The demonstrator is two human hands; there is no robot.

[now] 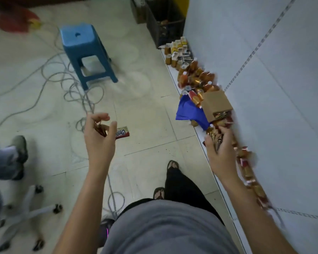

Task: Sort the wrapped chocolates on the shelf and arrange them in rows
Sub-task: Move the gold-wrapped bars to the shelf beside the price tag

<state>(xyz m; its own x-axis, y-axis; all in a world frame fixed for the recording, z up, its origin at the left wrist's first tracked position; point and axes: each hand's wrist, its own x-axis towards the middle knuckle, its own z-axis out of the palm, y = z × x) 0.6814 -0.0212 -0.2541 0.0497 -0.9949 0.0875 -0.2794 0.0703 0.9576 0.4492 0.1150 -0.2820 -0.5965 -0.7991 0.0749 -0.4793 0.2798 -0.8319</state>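
Left hand [97,138] fingers [101,116] curled round chocolates [123,134], right hand [221,151] gripping shelved bar [218,142]

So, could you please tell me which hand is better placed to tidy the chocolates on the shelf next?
The right hand: its grip is curled over the chocolates on the shelf. The left hand is out over the floor, holding a red-and-white bar and gold wrappers.

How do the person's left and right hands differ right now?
Left hand hangs over the tiled floor; right hand is at the white shelf. Left hand pinches a red-and-gold wrapped chocolate bar; right hand curls round blurred gold-wrapped chocolates. Both hold sweets.
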